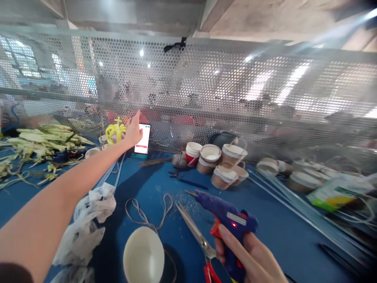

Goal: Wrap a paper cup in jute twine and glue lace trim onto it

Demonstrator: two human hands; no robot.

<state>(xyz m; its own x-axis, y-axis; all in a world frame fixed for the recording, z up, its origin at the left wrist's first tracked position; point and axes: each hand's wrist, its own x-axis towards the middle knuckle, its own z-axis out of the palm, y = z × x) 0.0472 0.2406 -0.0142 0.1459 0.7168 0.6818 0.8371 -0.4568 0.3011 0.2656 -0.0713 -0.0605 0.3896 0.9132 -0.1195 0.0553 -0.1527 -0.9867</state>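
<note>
My left hand (134, 131) reaches far forward with its fingers extended, in front of a phone (143, 138) that stands upright with a lit screen. Whether a finger touches that screen I cannot tell. My right hand (250, 255) is wrapped round the handle of a blue glue gun (226, 212), its index finger by the red trigger and its nozzle aimed up and left. A small red light glows on the gun's side. Beneath the nozzle lie scissors (197, 234) with red handles. A white cup (143, 255) sits at the front, with loose twine (147, 216) behind it.
Several twine-wrapped cups (225, 175) and a ball of twine (179, 161) stand at the back. Crumpled plastic (94, 212) lies under my left forearm. Dried husks (47, 139) are heaped at left. Clear strips (294, 200) cross the right side, and a perforated metal screen (188, 90) closes off the back.
</note>
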